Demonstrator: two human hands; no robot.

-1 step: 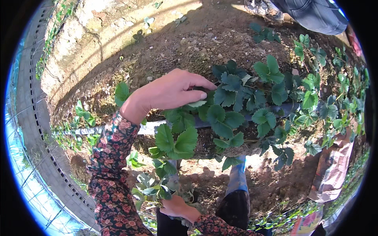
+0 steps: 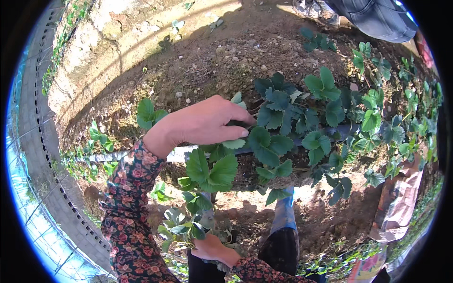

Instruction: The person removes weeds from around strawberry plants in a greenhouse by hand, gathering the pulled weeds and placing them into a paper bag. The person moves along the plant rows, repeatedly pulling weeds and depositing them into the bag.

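My left hand (image 2: pixel 203 123) reaches in from the left over the row of strawberry plants (image 2: pixel 217 172). Its thumb and forefinger are curled together around strawberry leaves; one leaf shows below the thumb and another beyond the knuckles. What lies between the fingertips is partly hidden. Lower down, close to my legs, my right hand (image 2: pixel 213 247) comes in from the right and is closed around a bunch of strawberry leaves (image 2: pixel 181 226) with pale stems. Just right of the left hand's fingertips stand dark green leaves (image 2: pixel 271 111).
A pale pipe (image 2: pixel 184 153) runs along the row beneath the leaves. Blue boot (image 2: pixel 284 212) and dark trousers are below. Another person's jeans (image 2: pixel 377 19) show at the far right. A crumpled brownish bag (image 2: pixel 398 205) lies right; wire mesh (image 2: pixel 35 221) curves along the left.
My left hand has moved down slightly, toward me, and a leaf now shows beyond its knuckles. My right hand with the bunch has stayed in place.
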